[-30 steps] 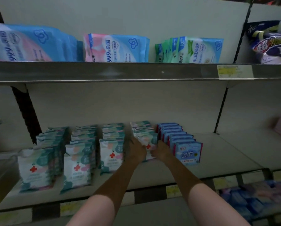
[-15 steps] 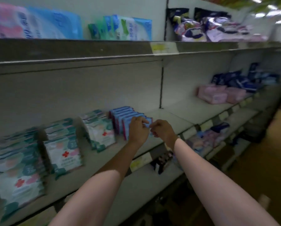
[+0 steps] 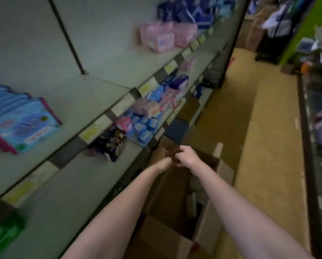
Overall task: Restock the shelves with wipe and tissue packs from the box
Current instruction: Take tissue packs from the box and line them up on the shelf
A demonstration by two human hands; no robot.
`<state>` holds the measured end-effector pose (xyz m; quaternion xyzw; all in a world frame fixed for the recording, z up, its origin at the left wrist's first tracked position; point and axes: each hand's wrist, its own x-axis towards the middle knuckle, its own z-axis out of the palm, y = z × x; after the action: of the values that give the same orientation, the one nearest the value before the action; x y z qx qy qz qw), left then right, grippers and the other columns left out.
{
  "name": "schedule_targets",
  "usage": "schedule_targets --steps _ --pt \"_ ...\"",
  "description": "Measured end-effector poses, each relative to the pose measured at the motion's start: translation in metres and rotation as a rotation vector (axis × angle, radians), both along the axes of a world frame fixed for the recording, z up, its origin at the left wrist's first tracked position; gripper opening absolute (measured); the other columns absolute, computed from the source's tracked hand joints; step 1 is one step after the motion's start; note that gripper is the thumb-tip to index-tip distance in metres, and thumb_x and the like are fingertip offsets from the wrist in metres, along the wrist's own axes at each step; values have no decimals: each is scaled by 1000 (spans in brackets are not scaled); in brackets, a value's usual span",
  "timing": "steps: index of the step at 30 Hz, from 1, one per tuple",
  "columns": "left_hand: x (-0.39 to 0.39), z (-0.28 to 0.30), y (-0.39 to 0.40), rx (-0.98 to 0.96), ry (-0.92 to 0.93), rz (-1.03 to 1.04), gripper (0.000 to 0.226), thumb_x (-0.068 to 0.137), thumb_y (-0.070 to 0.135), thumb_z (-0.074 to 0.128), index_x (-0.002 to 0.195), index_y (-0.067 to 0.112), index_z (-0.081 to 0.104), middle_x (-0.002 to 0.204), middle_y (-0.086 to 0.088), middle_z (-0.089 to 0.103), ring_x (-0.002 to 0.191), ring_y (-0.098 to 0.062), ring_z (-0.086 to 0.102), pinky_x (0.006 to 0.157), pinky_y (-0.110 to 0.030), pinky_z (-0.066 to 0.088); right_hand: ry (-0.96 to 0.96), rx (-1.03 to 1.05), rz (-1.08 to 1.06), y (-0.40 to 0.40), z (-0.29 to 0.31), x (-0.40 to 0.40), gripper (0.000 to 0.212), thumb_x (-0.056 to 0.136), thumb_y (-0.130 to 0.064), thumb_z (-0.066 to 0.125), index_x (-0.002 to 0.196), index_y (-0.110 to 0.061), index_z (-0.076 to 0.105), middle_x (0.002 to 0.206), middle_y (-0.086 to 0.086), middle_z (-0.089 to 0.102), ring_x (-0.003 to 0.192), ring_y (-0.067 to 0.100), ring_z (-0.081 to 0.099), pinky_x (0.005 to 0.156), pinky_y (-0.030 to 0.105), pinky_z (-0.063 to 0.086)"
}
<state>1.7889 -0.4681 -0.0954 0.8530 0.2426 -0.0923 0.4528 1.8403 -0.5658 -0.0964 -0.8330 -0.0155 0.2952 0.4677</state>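
An open cardboard box (image 3: pixel 210 221) stands on the floor against the shelving, with a few pale packs (image 3: pixel 192 201) dimly visible inside. Above its far end my left hand (image 3: pixel 164 162) and my right hand (image 3: pixel 187 156) meet, fingers curled and touching each other; I see no pack in either. On the middle shelf (image 3: pixel 81 101) at the far left stands a row of blue wipe packs (image 3: pixel 23 126) with pink edges. The picture is blurred by motion.
Pink packs (image 3: pixel 161 37) and dark blue packs (image 3: pixel 186 13) sit further along the middle shelf. The shelf below carries blue and pink packs (image 3: pixel 147 120). A green pack (image 3: pixel 3 234) lies low at the left. The yellow aisle floor (image 3: pixel 268 137) runs right of the box.
My view has swung right and down, away from the shelf rows. Both hands left the blue packs on the shelf and dropped to above the box on the floor.
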Motion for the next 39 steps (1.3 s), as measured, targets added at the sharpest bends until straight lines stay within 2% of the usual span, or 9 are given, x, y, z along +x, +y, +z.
schedule_targets --steps 5,10,13,16,18,22,28,35,39 --pt "36 -74 -48 -271 229 -131 31 96 -6 35 124 -15 45 128 -33 48 125 -43 43 105 -40 34 106 -140 19 -44 -81 29 16 90 -7 48 96 -8 63 102 12 66 83 22 65 74 33 59" --pt "53 -143 -72 -239 343 -97 28 97 7 43 122 -1 51 123 -18 53 121 -31 50 102 -31 39 243 -286 81 -67 -155 43 32 93 -11 46 124 -7 55 123 14 58 108 29 59 93 37 52" --pt "53 -177 -83 -234 403 -83 30 98 10 42 124 2 53 124 -12 55 117 -24 52 88 -20 37 289 -377 199 -76 -188 49 33 95 -19 49 123 -2 55 123 12 57 114 31 55 96 29 45" --pt "57 -226 -94 -251 480 -82 32 99 13 42 125 0 55 126 -18 55 118 -29 53 100 -30 41 312 -487 381 -80 -241 56 31 93 -22 50 118 -6 61 120 10 62 107 27 60 94 29 49" --pt "59 -244 -97 -263 513 -79 34 97 9 44 128 -2 52 130 -20 53 123 -33 49 106 -36 38 207 -615 530 -82 -254 60 33 90 -22 51 119 -10 61 127 12 58 114 28 56 99 32 46" --pt "63 -276 -104 -249 553 -71 41 92 11 53 132 3 50 136 -16 50 125 -30 48 106 -39 38 -171 -910 1073 -78 -258 84 60 93 -34 49 146 -14 32 156 15 13 145 34 6 119 46 7" --pt "56 -324 -121 -251 732 -139 76 85 24 66 147 10 25 151 -10 31 138 -26 33 108 -31 31 -211 -1057 1137 -74 -298 93 64 92 -43 48 149 -23 24 156 12 12 143 44 2 109 66 -3" --pt "46 -331 -110 -422 627 334 45 96 10 45 140 3 37 142 -18 42 129 -31 45 108 -36 37 -280 -1043 994 -71 -294 99 64 91 -33 49 145 -13 22 147 19 28 135 39 26 111 55 18" --pt "28 -306 -89 -625 430 607 37 96 2 41 132 4 48 132 -20 53 118 -33 54 102 -44 44 267 -276 430 -66 -277 81 62 92 -28 57 145 -13 30 140 17 44 123 34 47 94 35 43"
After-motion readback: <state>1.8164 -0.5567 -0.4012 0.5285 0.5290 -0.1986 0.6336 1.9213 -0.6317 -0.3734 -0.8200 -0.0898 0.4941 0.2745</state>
